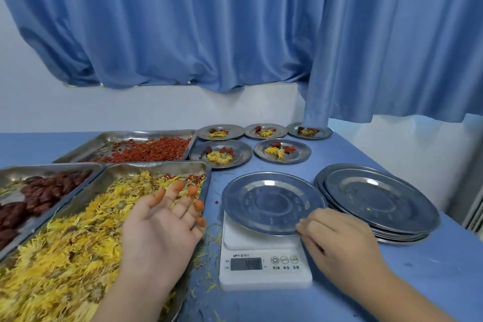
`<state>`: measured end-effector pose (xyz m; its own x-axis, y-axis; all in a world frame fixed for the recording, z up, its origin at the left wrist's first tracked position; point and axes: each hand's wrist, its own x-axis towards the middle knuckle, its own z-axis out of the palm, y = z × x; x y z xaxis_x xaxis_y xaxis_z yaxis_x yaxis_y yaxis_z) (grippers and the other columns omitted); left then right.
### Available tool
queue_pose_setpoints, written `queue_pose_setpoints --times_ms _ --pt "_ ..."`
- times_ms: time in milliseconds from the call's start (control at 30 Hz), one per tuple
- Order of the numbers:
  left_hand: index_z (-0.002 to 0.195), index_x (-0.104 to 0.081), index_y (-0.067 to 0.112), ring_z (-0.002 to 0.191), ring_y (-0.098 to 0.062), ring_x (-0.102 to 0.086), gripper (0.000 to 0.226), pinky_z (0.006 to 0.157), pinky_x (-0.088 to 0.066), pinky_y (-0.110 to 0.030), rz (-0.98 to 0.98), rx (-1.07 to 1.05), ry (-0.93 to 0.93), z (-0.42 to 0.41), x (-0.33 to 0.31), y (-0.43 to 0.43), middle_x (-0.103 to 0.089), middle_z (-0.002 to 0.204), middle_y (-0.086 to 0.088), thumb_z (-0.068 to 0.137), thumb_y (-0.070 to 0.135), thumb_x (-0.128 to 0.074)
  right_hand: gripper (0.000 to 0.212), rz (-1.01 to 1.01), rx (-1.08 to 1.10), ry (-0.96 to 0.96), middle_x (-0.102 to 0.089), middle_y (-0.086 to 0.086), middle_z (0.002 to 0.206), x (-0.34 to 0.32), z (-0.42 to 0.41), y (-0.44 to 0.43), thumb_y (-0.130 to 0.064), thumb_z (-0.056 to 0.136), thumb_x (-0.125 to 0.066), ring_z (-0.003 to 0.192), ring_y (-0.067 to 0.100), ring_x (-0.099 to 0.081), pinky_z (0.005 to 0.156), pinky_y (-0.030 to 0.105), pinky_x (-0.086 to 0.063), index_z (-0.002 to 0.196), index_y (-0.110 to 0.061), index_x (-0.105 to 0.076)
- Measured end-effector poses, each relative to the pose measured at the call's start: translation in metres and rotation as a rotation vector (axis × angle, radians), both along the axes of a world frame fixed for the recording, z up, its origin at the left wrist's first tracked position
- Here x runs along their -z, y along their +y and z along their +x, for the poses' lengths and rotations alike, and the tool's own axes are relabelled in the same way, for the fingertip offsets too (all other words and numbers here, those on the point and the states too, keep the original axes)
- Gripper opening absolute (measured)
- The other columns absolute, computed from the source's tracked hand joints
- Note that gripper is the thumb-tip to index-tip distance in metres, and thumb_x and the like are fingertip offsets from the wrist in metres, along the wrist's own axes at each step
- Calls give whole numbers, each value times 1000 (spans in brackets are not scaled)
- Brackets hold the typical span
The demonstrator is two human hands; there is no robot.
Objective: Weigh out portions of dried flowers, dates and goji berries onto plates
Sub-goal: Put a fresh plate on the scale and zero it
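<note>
Along the left edge of the blue tabletop (pixel 392 282) lay a rectangular steel tray of dark red dates (pixel 39 198). Just beside it was a larger steel tray of yellow dried flowers (pixel 65 243), and behind both sat a third steel tray of red goji berries (pixel 149 151). All three lay near the left hand (pixel 159 222), probably so each ingredient could be picked up without leaning. That hand hovered palm up over the flower tray, its fingers straight and spread, orange-stained at the tips, holding nothing I could see.

Right of the trays stood a white digital kitchen scale (pixel 264 269) bearing an empty round steel plate (pixel 271 201), apparently ready for a fresh portion. Its display was too blurred to read. The right hand (pixel 337 238) had its curled fingers closed on that plate's near right rim, seemingly to settle it squarely on the platform. Further right a stack of empty steel plates (pixel 379 201) waited close by that hand.

Behind the scale, five small filled steel plates (pixel 220 153), each carrying yellow flowers and red pieces, were parked near the wall, out of the working area. Stray petals (pixel 209 243) littered the blue surface around the scale. A white wall (pixel 156 110) rose behind the table, with pleated blue curtains (pixel 183 21) hanging above it.
</note>
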<state>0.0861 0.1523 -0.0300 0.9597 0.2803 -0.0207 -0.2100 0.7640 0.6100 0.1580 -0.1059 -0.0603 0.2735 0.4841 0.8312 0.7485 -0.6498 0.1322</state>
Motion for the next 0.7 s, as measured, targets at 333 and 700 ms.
queue_pose_setpoints --times_ms 333,700 --pt "100 -64 17 70 -21 -62 33 65 -43 -32 100 6 -3 -5 -2 -4 -66 90 -5 72 33 -57 24 -32 -27 311 -67 -11 82 -7 -21 1 -43 84 -67 69 13 -65 59 26 -53 79 -20 -72" --pt "92 -67 16 70 -20 -61 25 70 -41 -32 139 -9 64 -2 -1 -2 -66 88 -5 76 32 -56 53 -413 81 814 -53 -19 80 -19 -40 -21 -74 74 -45 76 0 -52 73 26 -49 120 -47 -41"
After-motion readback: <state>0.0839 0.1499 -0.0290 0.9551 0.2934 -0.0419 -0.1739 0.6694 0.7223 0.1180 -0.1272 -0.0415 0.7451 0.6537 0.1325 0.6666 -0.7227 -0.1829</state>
